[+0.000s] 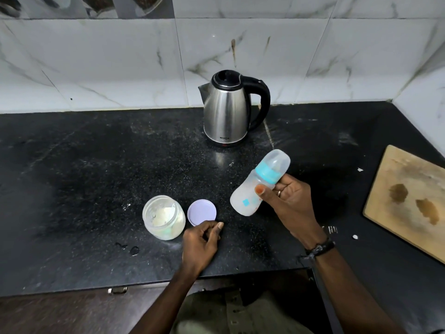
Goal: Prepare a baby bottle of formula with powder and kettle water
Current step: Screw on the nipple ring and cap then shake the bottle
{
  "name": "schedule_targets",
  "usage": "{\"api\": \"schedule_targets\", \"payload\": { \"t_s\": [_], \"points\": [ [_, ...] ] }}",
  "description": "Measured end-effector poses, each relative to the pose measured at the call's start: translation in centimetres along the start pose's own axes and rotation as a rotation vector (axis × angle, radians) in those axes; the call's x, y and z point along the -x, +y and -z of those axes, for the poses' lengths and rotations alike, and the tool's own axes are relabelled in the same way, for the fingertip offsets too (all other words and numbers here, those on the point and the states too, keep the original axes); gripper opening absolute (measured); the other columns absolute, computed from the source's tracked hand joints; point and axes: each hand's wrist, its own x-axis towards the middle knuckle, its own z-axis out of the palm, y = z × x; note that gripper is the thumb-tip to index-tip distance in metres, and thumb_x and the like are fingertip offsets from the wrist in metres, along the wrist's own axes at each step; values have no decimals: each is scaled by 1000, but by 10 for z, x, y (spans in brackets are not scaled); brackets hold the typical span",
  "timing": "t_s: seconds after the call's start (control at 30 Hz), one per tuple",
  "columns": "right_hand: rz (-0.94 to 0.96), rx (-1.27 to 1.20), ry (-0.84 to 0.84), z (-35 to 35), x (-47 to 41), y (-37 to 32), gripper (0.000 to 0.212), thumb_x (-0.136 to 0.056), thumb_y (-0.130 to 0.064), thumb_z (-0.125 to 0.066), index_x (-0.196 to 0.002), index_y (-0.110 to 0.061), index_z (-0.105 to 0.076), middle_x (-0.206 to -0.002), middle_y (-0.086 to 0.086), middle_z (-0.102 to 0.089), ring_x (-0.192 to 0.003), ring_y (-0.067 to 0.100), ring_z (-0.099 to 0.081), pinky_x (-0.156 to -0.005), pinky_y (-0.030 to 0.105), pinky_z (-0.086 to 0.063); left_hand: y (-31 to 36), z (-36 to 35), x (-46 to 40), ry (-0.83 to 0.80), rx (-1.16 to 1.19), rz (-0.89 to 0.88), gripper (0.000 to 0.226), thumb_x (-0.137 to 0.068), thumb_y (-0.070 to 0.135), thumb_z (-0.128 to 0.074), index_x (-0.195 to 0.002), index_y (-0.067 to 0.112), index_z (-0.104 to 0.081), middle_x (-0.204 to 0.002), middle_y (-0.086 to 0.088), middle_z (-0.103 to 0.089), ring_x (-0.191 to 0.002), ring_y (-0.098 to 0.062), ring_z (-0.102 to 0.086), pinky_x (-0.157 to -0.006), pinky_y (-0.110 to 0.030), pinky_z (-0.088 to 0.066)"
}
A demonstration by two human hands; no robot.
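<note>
Right hand [289, 201] grips bottle [255, 189], capped and tilted, above counter [72, 165] mid-front. Left hand [202, 239] loosely curled, empty, near front edge by lid [201, 211] and open jar [163, 216]. Likely shaking: keep cap tight, wrist firm. Kettle [226, 112] at back edge.

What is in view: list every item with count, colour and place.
kettle: 1, steel and black, back of counter by the wall
bottle: 1, clear with teal collar, tilted in right hand
jar: 1, clear, open, white powder inside, front left
lid: 1, lilac, right of jar
board: 1, wooden, stained, far right
counter: 1, black
left hand: resting on counter by lid
right hand: grips bottle
</note>
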Motion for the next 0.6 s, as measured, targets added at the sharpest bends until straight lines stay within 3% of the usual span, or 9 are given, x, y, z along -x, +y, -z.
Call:
{"api": "schedule_targets", "payload": {
  "t_s": [0.1, 0.3, 0.4, 0.6],
  "points": [
    [-11, 1, -20, -1, -2, 1, 38, -70, -15, -78, -106, -16, -68, -97, -5, -78, -92, 13, -74, -79, 24, -58, 0, 1, 0, 0, 14, 2, 15, -94, 45, -65, -82, 45, -73, -57, 7, -66, -46, -15, -58, -48, -35, -51],
    [-14, 81, -35, 0, -10, 3, 41, -72, -6, -80, -108, -19, -66, -99, -9, -78, -94, 11, -74, -81, 22, -58, -2, 0, 1, -11, 35, 31, 18, -94, 46, -65, -84, 34, -74, -58, 4, -66, -48, -17, -58, -50, -38, -53],
    [-13, 149, -12, -1, -23, 9, 46, -75, 4, -81, -111, -19, -64, -99, -8, -77, -97, 11, -73, -85, 25, -58, -2, 0, 0, -4, 26, 21, 18, -94, 45, -66, -78, 41, -73, -58, 6, -66, -47, -14, -58, -49, -36, -52],
    [21, 277, 54, -6, -73, 22, 52, -75, -6, -85, -121, -3, -60, -114, 8, -72, -103, 14, -71, -90, 30, -58, -3, 0, 1, 0, 14, 28, 21, -94, 45, -66, -74, 40, -70, -57, 7, -66, -47, -9, -56, -50, -38, -52]
  ]
}}
